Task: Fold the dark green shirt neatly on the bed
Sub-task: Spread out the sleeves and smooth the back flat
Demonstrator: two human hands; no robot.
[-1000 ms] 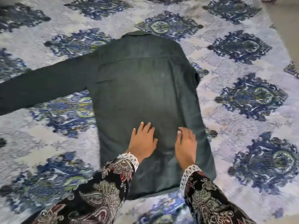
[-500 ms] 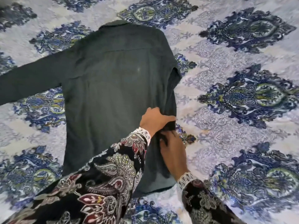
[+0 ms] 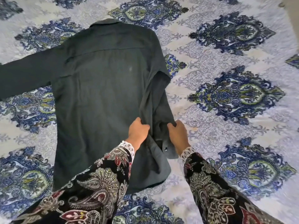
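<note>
The dark green shirt (image 3: 103, 94) lies back-up on the bed (image 3: 218, 97), collar at the far end and hem near the camera. One long sleeve stretches flat out to the left, well away from the body. The right side is folded in over the back and bunched, with a buttoned cuff showing near the lower right.

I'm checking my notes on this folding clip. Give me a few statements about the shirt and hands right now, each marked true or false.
1. Both hands grip the shirt. True: the left hand and right hand pinch fabric on its right side.
2. The left sleeve is folded in. False: it lies stretched out on the bedspread.
3. The collar points away from the person. True.
4. The shirt lies front up. False: its plain back shows.
</note>
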